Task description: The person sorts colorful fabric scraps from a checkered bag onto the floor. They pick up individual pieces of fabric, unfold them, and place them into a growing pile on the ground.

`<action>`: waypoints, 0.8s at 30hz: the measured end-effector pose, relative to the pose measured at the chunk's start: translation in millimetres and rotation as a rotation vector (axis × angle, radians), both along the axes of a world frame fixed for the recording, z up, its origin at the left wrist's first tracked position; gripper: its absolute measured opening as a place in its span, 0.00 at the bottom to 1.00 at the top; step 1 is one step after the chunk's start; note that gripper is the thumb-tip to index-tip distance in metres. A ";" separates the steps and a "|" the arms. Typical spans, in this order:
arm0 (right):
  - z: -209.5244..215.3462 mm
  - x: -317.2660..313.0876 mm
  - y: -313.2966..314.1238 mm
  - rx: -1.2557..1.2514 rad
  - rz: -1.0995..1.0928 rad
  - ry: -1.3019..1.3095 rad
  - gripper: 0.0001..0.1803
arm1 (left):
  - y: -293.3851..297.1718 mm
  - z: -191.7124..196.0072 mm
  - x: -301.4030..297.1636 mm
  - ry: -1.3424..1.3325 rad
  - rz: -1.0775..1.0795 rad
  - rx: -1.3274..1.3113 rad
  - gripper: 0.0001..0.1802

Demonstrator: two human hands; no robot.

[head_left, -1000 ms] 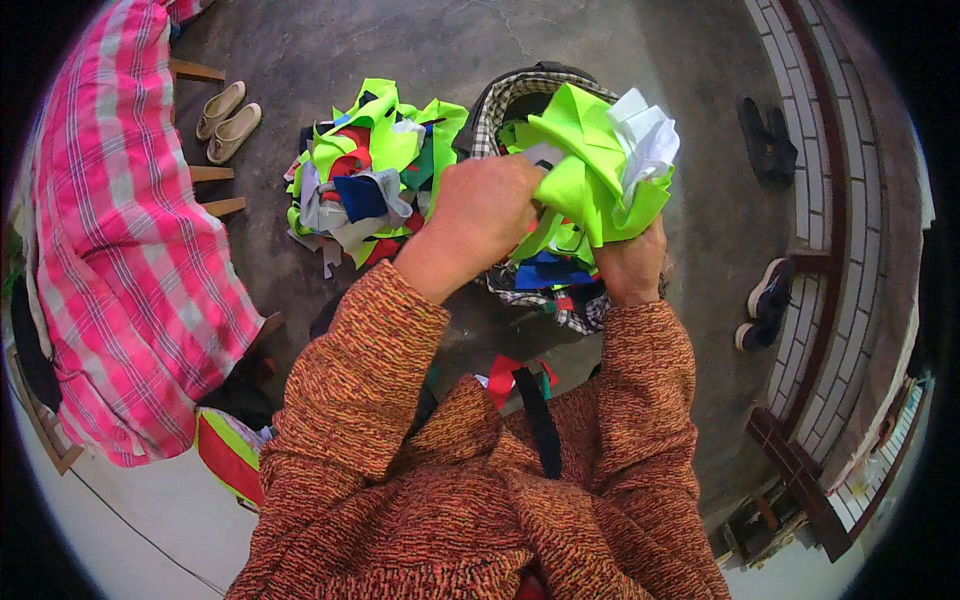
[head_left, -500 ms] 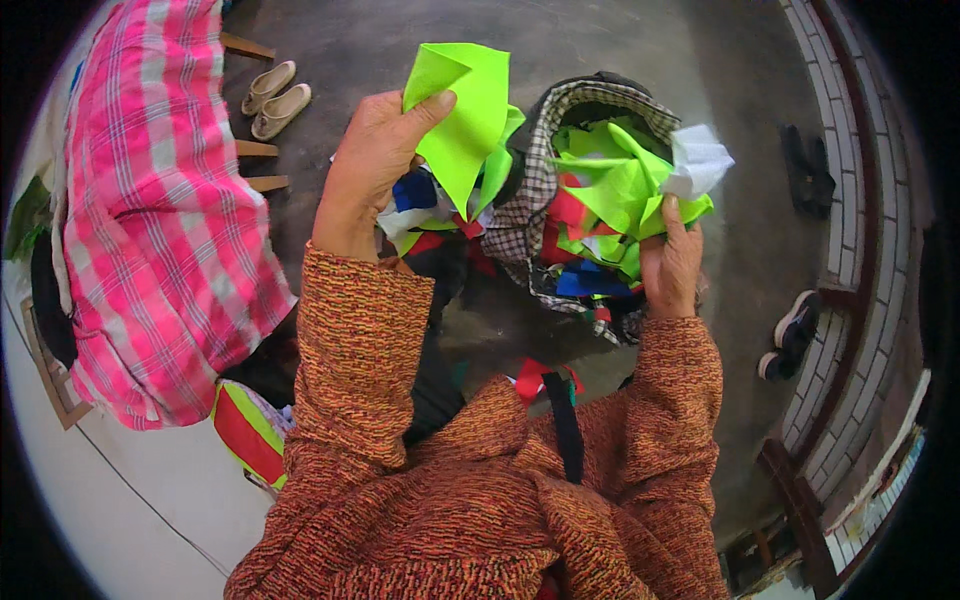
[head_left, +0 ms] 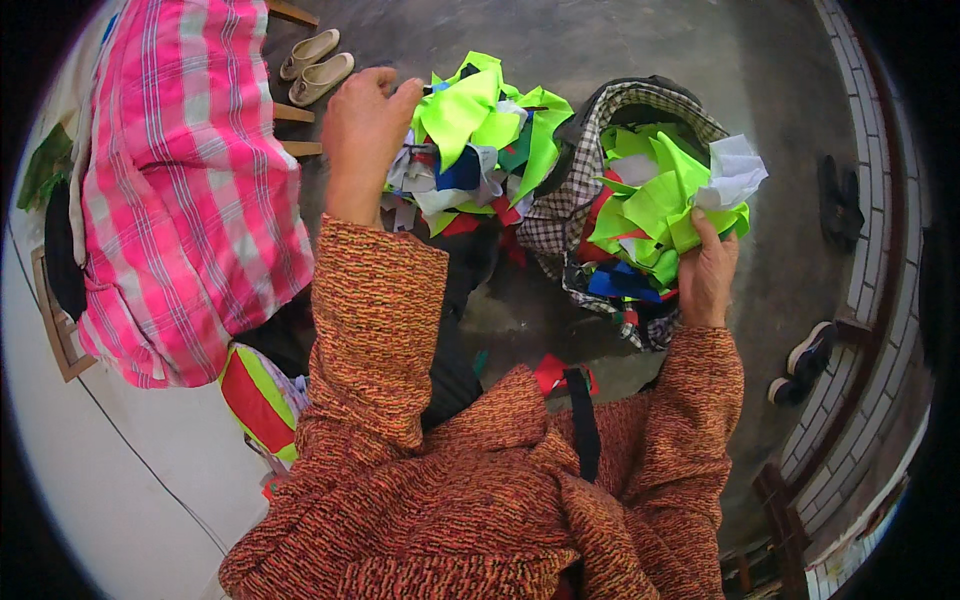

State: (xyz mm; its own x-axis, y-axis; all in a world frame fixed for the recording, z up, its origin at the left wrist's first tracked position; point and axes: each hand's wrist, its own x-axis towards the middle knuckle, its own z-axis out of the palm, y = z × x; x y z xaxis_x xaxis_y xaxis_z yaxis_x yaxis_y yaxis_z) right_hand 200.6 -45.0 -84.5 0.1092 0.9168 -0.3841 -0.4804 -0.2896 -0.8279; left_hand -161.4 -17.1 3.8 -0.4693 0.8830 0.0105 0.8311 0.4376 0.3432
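Leftmost, a pink plaid cloth [head_left: 185,190] hangs beside a pair of beige sandals [head_left: 315,65] on the concrete floor [head_left: 640,50]. Next, the left hand [head_left: 362,135] is raised with fingers curled loosely, holding nothing, just beside a heap of fabric scraps [head_left: 480,140], mostly neon green. Further right, the right hand [head_left: 708,275] grips a bunch of green scraps [head_left: 665,205] with a white piece, held over a checkered bag [head_left: 580,200]. Dark shoes [head_left: 838,200] lie near the brick edge.

Checked bag [head_left: 575,215] mostly under fabric scraps [head_left: 655,205]
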 end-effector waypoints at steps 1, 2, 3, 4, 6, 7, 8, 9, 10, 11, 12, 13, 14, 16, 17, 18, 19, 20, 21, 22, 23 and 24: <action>1.0 -2.2 0.3 0.012 0.001 -0.006 0.20 | 0.9 -1.4 1.7 0.023 -0.013 0.027 0.23; 1.2 -3.6 0.4 0.024 0.002 -0.014 0.20 | 1.8 -4.0 3.2 0.044 -0.026 0.054 0.22; 0.2 -3.9 0.3 0.021 0.019 -0.022 0.20 | 2.5 -6.4 3.7 0.042 -0.036 0.112 0.20; -1.5 -3.3 0.3 0.018 0.036 -0.030 0.20 | 3.4 -8.7 3.6 0.041 -0.046 0.170 0.17; -4.3 -2.4 1.3 0.010 0.064 -0.060 0.20 | 4.7 -7.1 5.0 0.041 -0.060 0.290 0.14; -6.7 -1.3 0.9 0.003 0.074 -0.082 0.20 | 4.7 -5.3 5.6 0.022 -0.052 0.355 0.14; -8.3 -1.7 1.7 0.000 0.090 -0.102 0.21 | 5.0 -3.1 6.2 0.006 -0.067 0.468 0.14; -9.0 -1.7 1.7 0.000 0.096 -0.095 0.21 | 5.5 -1.8 7.5 -0.007 -0.082 0.581 0.14; -8.7 -1.3 0.4 0.000 0.103 -0.089 0.21 | 6.8 -0.4 10.4 -0.019 -0.096 0.694 0.14; -6.5 -2.6 0.3 0.002 0.113 -0.084 0.21 | 8.3 8.1 23.1 -0.002 -0.207 0.801 0.16; -1.4 -8.9 0.3 -0.008 0.144 -0.096 0.21 | 6.1 16.7 39.3 -0.042 -0.247 0.819 0.17; 6.7 -17.8 -1.1 -0.020 0.183 -0.108 0.21 | 9.6 6.2 44.0 0.021 -0.283 0.867 0.17; 10.6 -22.8 -2.9 -0.036 0.212 -0.134 0.21 | 9.0 7.4 62.9 0.018 -0.319 0.849 0.19; 0.8 -36.9 -11.3 -0.008 0.324 -0.096 0.26 | 4.5 13.0 98.5 -0.117 -0.442 0.929 0.19; 0.8 -52.1 -20.0 0.011 0.420 -0.116 0.27 | -3.5 17.3 112.6 -0.192 -0.518 0.908 0.18; -1.9 -65.9 -25.1 -0.011 0.512 -0.081 0.30 | -8.6 15.4 126.2 -0.195 -0.602 0.868 0.16; -1.4 -79.1 -29.7 -0.028 0.600 -0.053 0.33 | -10.1 10.9 141.3 -0.173 -0.646 0.952 0.14; -5.7 -90.4 -29.2 -0.095 0.666 0.022 0.38 | -11.2 11.5 156.1 -0.150 -0.662 0.993 0.12; -12.3 -99.2 -25.4 -0.125 0.720 0.041 0.38 | -14.9 14.2 161.6 -0.172 -0.690 0.996 0.11; -16.8 -99.9 -22.6 -0.124 0.768 0.007 0.37 | -16.8 16.1 165.9 -0.196 -0.720 1.000 0.11; -24.2 -106.2 -20.0 -0.115 0.836 -0.013 0.36 | -17.8 14.9 164.2 -0.188 -0.692 0.985 0.11; -30.5 -106.2 -17.7 -0.084 0.894 -0.074 0.35 | -17.4 13.7 164.3 -0.190 -0.668 0.972 0.10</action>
